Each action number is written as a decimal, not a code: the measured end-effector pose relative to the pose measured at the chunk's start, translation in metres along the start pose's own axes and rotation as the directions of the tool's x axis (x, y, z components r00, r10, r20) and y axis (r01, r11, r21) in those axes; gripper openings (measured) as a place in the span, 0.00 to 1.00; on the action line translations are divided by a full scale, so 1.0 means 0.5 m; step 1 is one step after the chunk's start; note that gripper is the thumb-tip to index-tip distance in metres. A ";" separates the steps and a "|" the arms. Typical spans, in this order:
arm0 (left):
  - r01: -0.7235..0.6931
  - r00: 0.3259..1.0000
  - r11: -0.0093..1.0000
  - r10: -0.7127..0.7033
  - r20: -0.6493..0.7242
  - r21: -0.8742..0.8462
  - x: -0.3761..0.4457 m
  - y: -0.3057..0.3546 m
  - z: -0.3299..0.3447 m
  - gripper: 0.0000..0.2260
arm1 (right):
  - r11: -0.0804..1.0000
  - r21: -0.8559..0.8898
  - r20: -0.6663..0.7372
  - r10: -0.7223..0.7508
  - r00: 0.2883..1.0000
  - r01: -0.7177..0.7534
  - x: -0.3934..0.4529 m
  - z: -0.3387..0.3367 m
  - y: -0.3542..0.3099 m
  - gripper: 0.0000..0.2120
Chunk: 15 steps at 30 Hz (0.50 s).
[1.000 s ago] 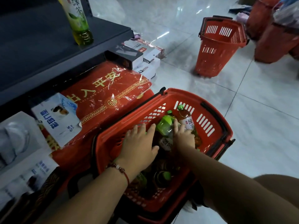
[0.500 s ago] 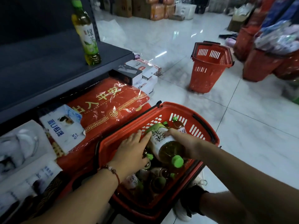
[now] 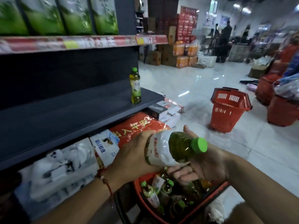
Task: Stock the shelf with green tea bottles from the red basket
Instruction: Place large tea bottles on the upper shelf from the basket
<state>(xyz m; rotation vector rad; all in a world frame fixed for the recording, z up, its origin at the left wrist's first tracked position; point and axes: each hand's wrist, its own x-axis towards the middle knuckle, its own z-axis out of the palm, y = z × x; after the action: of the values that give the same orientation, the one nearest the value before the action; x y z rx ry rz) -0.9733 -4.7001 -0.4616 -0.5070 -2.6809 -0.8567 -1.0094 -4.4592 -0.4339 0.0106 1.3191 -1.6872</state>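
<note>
A green tea bottle (image 3: pixel 173 147) with a green cap and white label lies on its side between both my hands, above the red basket (image 3: pixel 216 196). My left hand (image 3: pixel 134 156) wraps its base end. My right hand (image 3: pixel 197 165) cups it from below near the neck, cap pointing right. Several more green tea bottles (image 3: pixel 155 189) lie in the basket beneath. One green tea bottle (image 3: pixel 135 85) stands upright at the right end of the dark shelf (image 3: pixel 64 113).
Red and white packaged goods (image 3: pixel 135 126) are stacked under the shelf. Green packs fill the upper shelf (image 3: pixel 80 44). A second red basket (image 3: pixel 228 109) stands on the tiled floor to the right, more red baskets (image 3: pixel 281 107) beyond. People and cartons are far back.
Both hands have lifted a bottle out of the basket, up to just below shelf height. The view has tilted upward, showing the upper shelf and the shop beyond.
</note>
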 end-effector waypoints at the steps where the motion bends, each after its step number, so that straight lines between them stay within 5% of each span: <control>1: 0.004 1.000 1.000 -0.004 -0.030 0.002 -0.003 0.013 -0.039 0.46 | 0.997 -0.059 -0.016 -0.053 0.998 0.052 -0.005 0.029 -0.017 0.51; 6: 0.074 0.986 0.997 -0.070 -0.148 0.021 -0.032 0.083 -0.220 0.46 | 0.854 -0.132 -0.078 -0.515 0.854 0.503 -0.052 0.196 -0.096 0.27; 10: 0.136 0.945 0.981 -0.171 -0.277 -0.142 -0.076 0.128 -0.323 0.41 | 0.723 -0.221 0.103 -0.650 0.753 0.654 -0.090 0.318 -0.138 0.35; 15: 0.150 0.844 0.908 -0.323 -0.428 -0.390 -0.120 0.156 -0.427 0.32 | 0.478 -0.483 0.261 -0.721 0.642 0.734 -0.075 0.428 -0.128 0.33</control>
<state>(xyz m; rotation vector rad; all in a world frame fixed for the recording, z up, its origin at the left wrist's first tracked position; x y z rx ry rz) -0.8539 -4.7831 -0.2768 0.0003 -2.1597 -1.3361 -0.9222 -4.5983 -0.2780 -1.0765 1.9181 -1.8699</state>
